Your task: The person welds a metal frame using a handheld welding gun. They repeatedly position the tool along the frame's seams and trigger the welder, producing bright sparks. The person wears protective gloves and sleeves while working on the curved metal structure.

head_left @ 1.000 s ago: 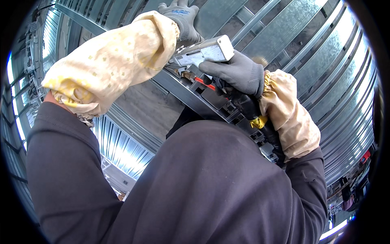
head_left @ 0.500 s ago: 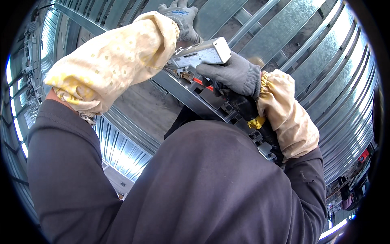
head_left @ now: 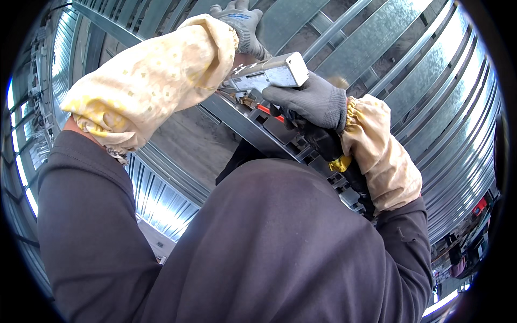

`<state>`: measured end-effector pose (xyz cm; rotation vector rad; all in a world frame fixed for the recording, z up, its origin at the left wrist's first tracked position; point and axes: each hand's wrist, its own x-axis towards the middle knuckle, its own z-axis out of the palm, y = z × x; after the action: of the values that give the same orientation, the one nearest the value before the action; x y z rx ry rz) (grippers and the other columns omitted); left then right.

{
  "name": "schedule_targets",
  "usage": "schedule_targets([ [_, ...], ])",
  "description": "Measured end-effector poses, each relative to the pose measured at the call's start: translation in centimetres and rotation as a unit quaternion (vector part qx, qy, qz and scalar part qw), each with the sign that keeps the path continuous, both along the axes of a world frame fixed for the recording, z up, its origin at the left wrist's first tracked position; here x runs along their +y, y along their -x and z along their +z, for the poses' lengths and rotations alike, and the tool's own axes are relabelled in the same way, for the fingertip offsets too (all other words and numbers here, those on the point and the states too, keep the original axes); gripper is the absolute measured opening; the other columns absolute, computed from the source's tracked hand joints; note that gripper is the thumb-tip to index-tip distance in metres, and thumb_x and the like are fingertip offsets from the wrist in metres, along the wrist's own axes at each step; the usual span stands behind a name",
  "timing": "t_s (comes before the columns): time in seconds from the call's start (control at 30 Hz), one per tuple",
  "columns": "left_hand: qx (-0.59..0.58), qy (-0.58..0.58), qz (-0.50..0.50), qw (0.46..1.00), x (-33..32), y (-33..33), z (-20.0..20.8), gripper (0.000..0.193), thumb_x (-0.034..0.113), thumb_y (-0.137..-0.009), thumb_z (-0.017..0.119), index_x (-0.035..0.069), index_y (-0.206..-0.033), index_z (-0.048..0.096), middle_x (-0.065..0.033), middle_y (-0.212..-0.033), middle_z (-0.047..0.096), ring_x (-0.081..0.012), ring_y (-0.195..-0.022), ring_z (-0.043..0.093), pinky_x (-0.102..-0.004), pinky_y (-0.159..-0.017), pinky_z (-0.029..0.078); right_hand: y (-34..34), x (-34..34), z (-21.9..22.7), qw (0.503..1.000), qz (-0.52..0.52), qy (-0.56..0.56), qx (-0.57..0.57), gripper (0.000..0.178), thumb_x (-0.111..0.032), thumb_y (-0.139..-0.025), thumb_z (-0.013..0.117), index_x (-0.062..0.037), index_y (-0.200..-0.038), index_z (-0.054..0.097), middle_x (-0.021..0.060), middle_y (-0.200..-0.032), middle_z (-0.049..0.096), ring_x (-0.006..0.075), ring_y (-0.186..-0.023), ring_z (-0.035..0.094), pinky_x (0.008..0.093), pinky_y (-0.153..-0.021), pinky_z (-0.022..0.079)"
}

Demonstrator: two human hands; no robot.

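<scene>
Both hands wear grey knit gloves, with pale patterned sleeve covers over the forearms. My right hand (head_left: 315, 99) is wrapped round the grip of a welding gun (head_left: 269, 74), whose white boxy metal head points left toward the inside of my left wrist. A thick black cable (head_left: 350, 175) with a yellow wrap trails from the gun along my right forearm. At the top of the view, my left hand (head_left: 240, 24) lies with its fingers spread on the galvanized metal slats (head_left: 288, 27). The left sleeve cover and wrist partly hide the gun's tip.
Long metal slats and tubes (head_left: 339, 29) run diagonally across the frame (head_left: 258, 134), with gaps between them. A red strip (head_left: 269, 112) and small brackets sit beneath the gun. Corrugated metal sheet (head_left: 161, 196) lies at the lower left, beyond my arm.
The gun's head and my right hand have shifted very slightly right and down. My left hand stays in the same place on the slats.
</scene>
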<state>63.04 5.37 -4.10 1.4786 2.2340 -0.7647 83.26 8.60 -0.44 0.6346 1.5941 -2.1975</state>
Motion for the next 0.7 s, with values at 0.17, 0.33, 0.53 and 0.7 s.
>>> schedule_targets([
  [0.17, 0.006, -0.019, -0.001, 1.000, -0.2, 0.2, -0.6, 0.107, 0.069, -0.047, 0.086, 0.020, -0.136, 0.054, -0.0164, -0.158, 0.029, -0.0339, -0.148, 0.026, -0.0555, -0.113, 0.022, -0.3, -0.5, -0.8, 1.000, -0.018, -0.009, 0.021, 0.042, -0.036, -0.094, 0.068, -0.0001, -0.115, 0.064, 0.0036, -0.078, 0.066, 0.0059, -0.056, 0.060, 0.0219, -0.049, 0.050],
  [0.33, -0.011, 0.006, 0.012, 1.000, 0.3, -0.1, 0.2, 0.111, 0.071, -0.045, 0.086, 0.021, -0.137, 0.053, -0.0158, -0.159, 0.028, -0.0339, -0.149, 0.024, -0.0557, -0.113, 0.022, -0.4, -0.4, -0.3, 1.000, -0.023, 0.018, 0.010, 0.040, -0.035, -0.094, 0.068, -0.0011, -0.114, 0.065, 0.0036, -0.080, 0.067, 0.0054, -0.057, 0.060, 0.0220, -0.051, 0.051],
  [0.53, -0.003, -0.012, 0.002, 1.000, 0.0, 0.2, -0.3, 0.116, 0.075, -0.043, 0.085, 0.021, -0.140, 0.051, -0.0163, -0.159, 0.027, -0.0343, -0.149, 0.024, -0.0567, -0.114, 0.021, -0.6, -1.1, -1.8, 0.993, -0.053, -0.039, 0.095, 0.042, -0.037, -0.095, 0.066, -0.0014, -0.116, 0.065, 0.0031, -0.081, 0.067, 0.0049, -0.056, 0.059, 0.0213, -0.050, 0.050],
  [0.7, -0.022, -0.002, 0.004, 1.000, 0.0, 0.2, 0.2, 0.117, 0.074, -0.044, 0.085, 0.021, -0.141, 0.049, -0.0175, -0.159, 0.026, -0.0354, -0.149, 0.023, -0.0578, -0.115, 0.019, -0.7, 0.0, 0.8, 1.000, 0.003, 0.007, -0.026, 0.042, -0.037, -0.094, 0.066, -0.0013, -0.116, 0.065, 0.0040, -0.082, 0.068, 0.0051, -0.056, 0.059, 0.0213, -0.049, 0.049],
])
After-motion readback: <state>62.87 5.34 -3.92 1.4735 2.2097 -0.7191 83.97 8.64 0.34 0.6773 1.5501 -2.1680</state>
